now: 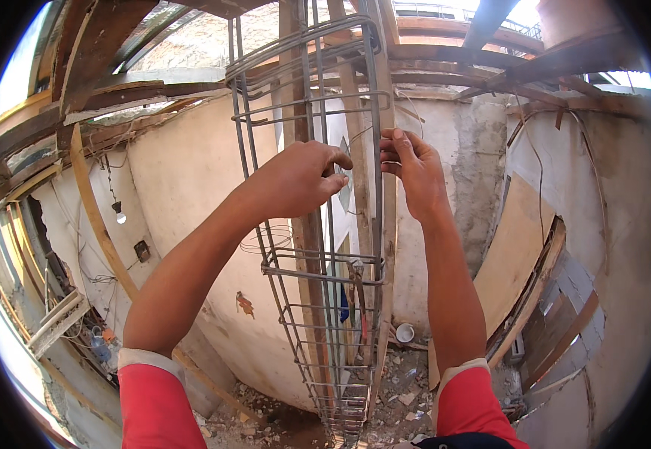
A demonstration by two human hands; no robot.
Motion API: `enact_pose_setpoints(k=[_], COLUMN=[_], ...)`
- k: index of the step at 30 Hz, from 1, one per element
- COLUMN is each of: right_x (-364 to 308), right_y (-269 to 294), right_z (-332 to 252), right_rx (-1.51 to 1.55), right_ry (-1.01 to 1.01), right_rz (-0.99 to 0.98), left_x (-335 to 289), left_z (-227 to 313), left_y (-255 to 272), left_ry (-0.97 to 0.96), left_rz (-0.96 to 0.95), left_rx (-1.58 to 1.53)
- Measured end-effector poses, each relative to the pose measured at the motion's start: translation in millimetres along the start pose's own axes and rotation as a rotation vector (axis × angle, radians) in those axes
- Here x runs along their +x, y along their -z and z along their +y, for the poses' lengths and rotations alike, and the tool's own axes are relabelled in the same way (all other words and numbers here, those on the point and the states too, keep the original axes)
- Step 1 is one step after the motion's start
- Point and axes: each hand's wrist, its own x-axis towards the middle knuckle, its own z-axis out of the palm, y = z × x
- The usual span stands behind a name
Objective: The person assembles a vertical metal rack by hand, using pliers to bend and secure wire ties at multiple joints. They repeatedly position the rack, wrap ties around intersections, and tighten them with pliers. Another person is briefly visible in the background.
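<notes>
A tall rebar cage (pixel 288 307) of long steel bars and square stirrups rises in front of me. Several stirrups (pixel 303 49) are bunched near its top. My left hand (pixel 299 179) reaches across the cage's left side, its fingers curled and thumb close to the index finger; what they hold, if anything, is unclear. At the right corner bar, my right hand (pixel 415 168) has thumb and fingers pinched together. A thin wire (pixel 361 133) runs between the bars beside these fingers and seems held there. Lower down, pincers (pixel 358 288) with a reddish handle hang on a stirrup.
Wooden posts (pixel 387 224) stand against the cage. Loose thin wire (pixel 266 238) sticks out at its left. Beams (pixel 475 56) cross overhead. A bulb (pixel 120 217) hangs at left. Rubble (pixel 408 385) and a white bucket (pixel 405 332) lie below; a board (pixel 516 254) leans at right.
</notes>
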Motion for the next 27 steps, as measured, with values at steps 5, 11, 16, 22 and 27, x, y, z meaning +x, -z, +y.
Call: enact_pose_setpoints(k=[5,11,16,22,27], right_x=[-1.9,11.1,15.8,22.4,24.7], right_y=[-17.8,-9.6,-5.4,-4.2,-2.3], right_z=[-20.9,-18.0,-34.8,-57.7,-71.1], right_rx=[0.006,0.217,0.151,0.037,-0.149], right_ry=[-0.089,0.016,0.165,0.364,0.441], right_rz=[-0.097,-0.002,0.117,0.118,0.058], left_x=[19.7,23.5,28.6,49.9,41.7], left_z=[22.0,27.4,26.6,26.5,27.4], left_y=[30.6,26.4,8.7,1.5,-0.7], left_ry=[-0.101,-0.024,0.230,0.389,0.347], left_rz=[-0.141,-0.020,0.116,0.335,0.258], left_rx=[0.234,0.017,-0.421,-0.924,-0.794])
